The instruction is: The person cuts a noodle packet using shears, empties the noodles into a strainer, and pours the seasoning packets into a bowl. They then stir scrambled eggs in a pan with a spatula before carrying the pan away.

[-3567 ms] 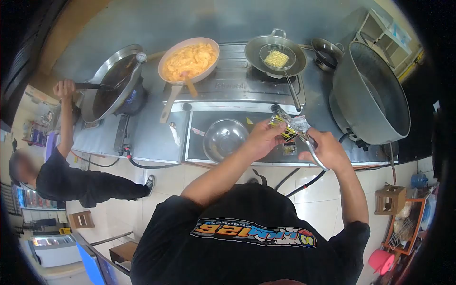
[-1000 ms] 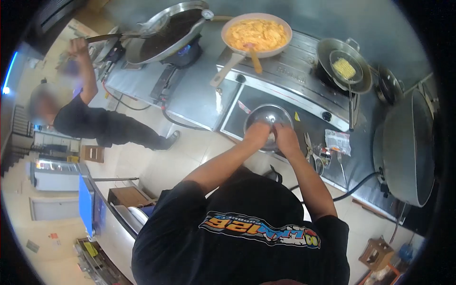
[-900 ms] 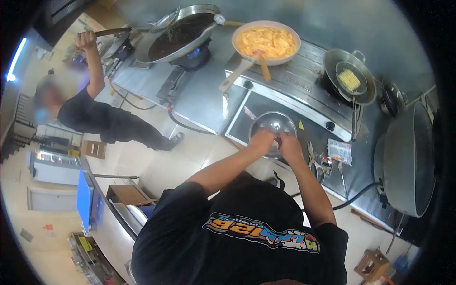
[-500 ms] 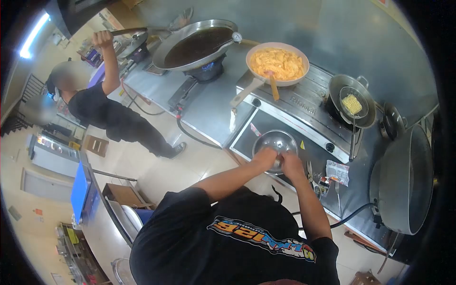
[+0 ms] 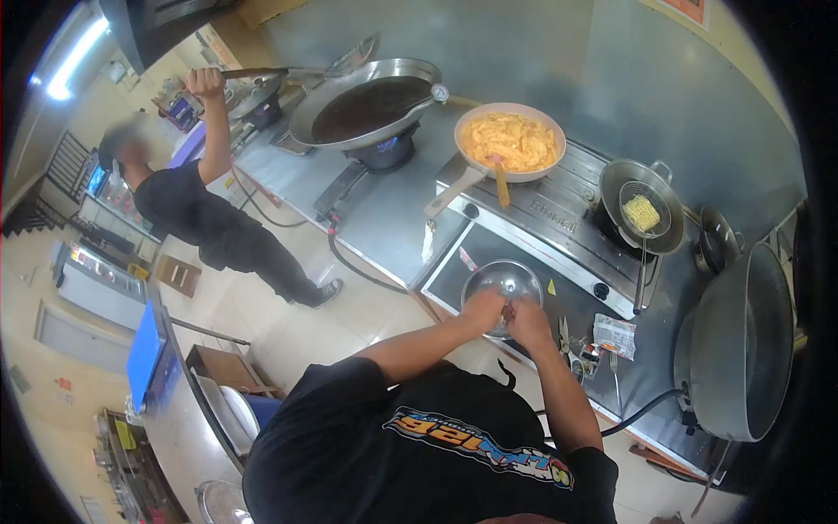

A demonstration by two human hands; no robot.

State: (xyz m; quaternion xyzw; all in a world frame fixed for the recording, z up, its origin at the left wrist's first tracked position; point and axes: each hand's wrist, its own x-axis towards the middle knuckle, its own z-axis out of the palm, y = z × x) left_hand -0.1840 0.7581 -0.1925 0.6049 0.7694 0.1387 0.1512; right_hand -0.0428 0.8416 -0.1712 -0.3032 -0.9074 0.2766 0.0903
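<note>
Over the near side of a steel bowl [image 5: 501,274], my left hand [image 5: 484,312] and my right hand [image 5: 529,325] are close together, fingers closed. Something small and dark seems pinched between them, too small to name. To the right of my right hand lie scissors [image 5: 565,336], a torn silver wrapper [image 5: 614,335], small packets [image 5: 590,358] and a fork [image 5: 614,377]. A small yellow scrap [image 5: 551,286] lies beside the bowl.
Behind the bowl, a gas stove [image 5: 559,214] carries a pan [image 5: 470,168] of orange food and a pot [image 5: 605,185] with noodles in a strainer [image 5: 642,212]. A large wok [image 5: 301,118] of dark liquid stands left. A co-worker [image 5: 188,201] raises a long-handled skimmer [image 5: 353,57]. A big pan [image 5: 724,341] stands right.
The camera view has shifted slightly, so the counter sits lower in the picture. My hands stay together at the bowl, with slightly changed finger positions. The co-worker still holds the skimmer up.
</note>
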